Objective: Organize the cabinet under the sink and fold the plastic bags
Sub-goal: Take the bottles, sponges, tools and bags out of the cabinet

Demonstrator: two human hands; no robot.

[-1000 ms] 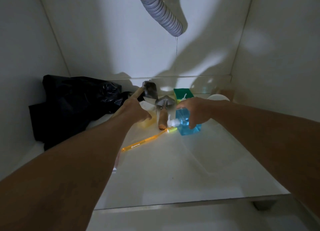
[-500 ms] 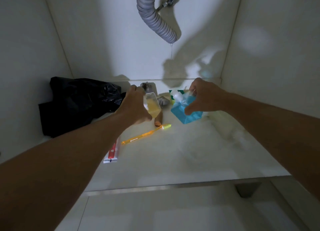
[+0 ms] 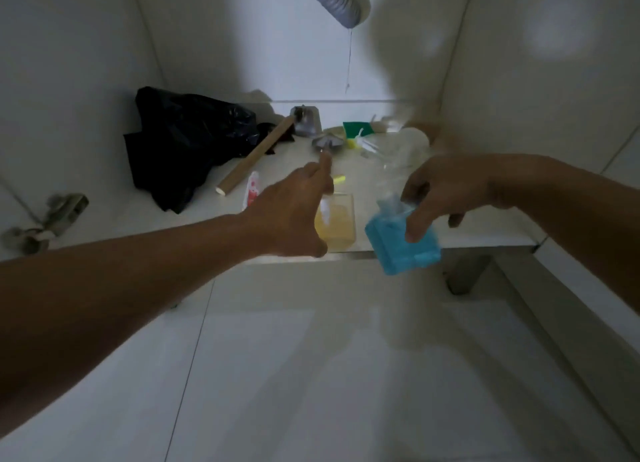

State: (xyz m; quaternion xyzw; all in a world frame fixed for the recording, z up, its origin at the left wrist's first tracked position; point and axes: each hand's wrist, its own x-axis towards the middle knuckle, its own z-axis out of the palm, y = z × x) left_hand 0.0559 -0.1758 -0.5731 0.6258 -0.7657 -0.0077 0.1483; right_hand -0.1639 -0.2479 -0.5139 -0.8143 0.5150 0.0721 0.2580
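At cabinet shelf (image 3: 450, 240) front edge: left hand (image 3: 291, 215) gripped yellow bottle (image 3: 337, 224); right hand (image 3: 446, 188) fingers (image 3: 417, 224) pinched blue bottle (image 3: 398, 250); black bag (image 3: 187, 143) behind.

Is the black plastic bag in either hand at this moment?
No. The black plastic bag lies at the cabinet's back left, while the left hand holds a yellow bottle and the right hand a blue bottle.

A crumpled black plastic bag (image 3: 187, 143) is heaped against the back left corner of the white cabinet floor (image 3: 166, 219). A square clear bottle of yellow liquid (image 3: 337, 221) is upright at the floor's front edge, gripped from the left. A square clear bottle of blue liquid (image 3: 398, 250) is tilted, held just past that edge
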